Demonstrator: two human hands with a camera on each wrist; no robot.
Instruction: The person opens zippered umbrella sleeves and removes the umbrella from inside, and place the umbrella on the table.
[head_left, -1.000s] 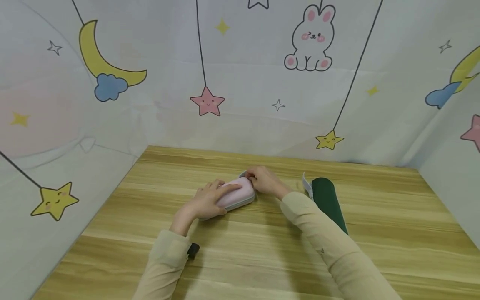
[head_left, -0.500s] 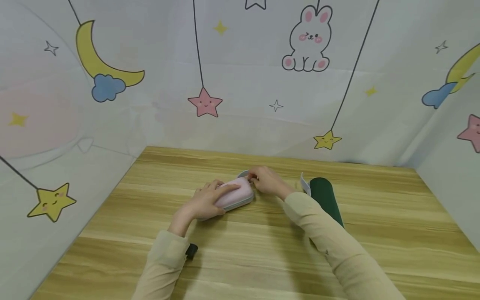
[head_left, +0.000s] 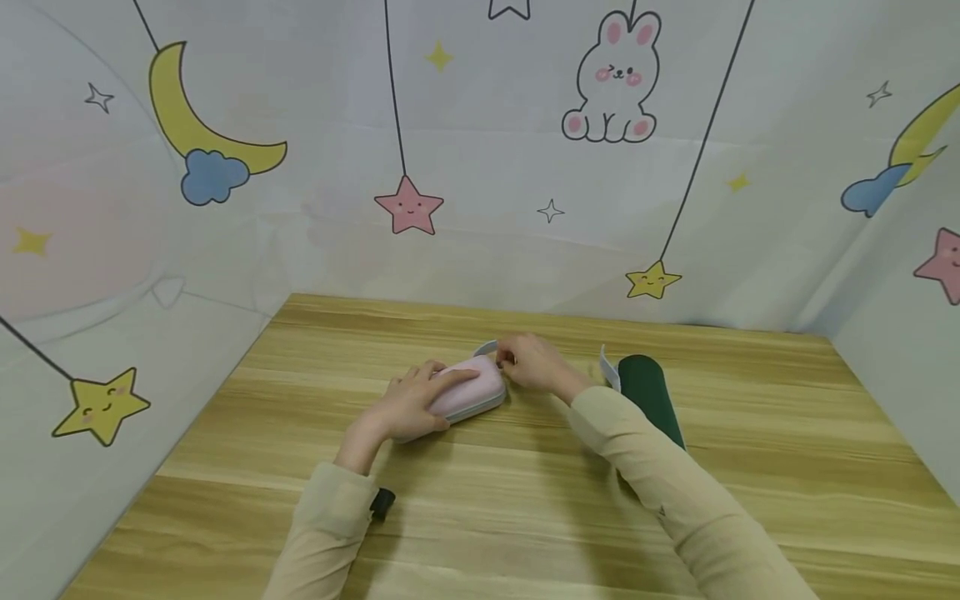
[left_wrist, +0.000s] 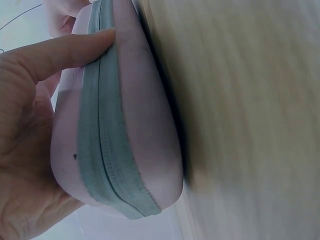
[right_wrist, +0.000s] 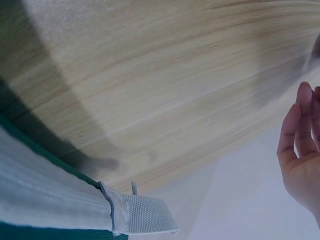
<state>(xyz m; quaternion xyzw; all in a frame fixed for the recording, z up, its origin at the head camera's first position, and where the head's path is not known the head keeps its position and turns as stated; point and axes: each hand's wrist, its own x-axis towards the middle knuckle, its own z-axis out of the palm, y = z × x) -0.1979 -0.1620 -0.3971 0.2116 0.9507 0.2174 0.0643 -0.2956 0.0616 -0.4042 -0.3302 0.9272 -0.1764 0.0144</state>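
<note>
A pink case (head_left: 483, 388) lies flat on the desk (head_left: 480, 533), left of the middle, its long side slanting away to the right. A grey-green zip band (left_wrist: 107, 130) runs round its side, and a pale grey strap (head_left: 485, 347) curves up behind its far right end.

The left hand (head_left: 415, 402) holds the case from above: its fingers spread over the top, while the thumb (left_wrist: 75, 52) presses across the zip band on the near side. The right hand (head_left: 531, 363) is at the far right end, fingers curled in and tips drawn narrow, pinching the case there; the bit between them is too small to make out.

To the right stands off a dark green case (head_left: 651, 393), lying lengthwise, partly hidden by the right sleeve (head_left: 675, 492). A grey woven tab (right_wrist: 147, 214) sticks out from its far end. Just beside the left sleeve (head_left: 330, 510), on its right, is a small black object (head_left: 382, 503), partly covered.

Behind the desk hangs a white cloth (head_left: 480, 108) printed with stars, moons, clouds and a winking rabbit (head_left: 615, 79).
</note>
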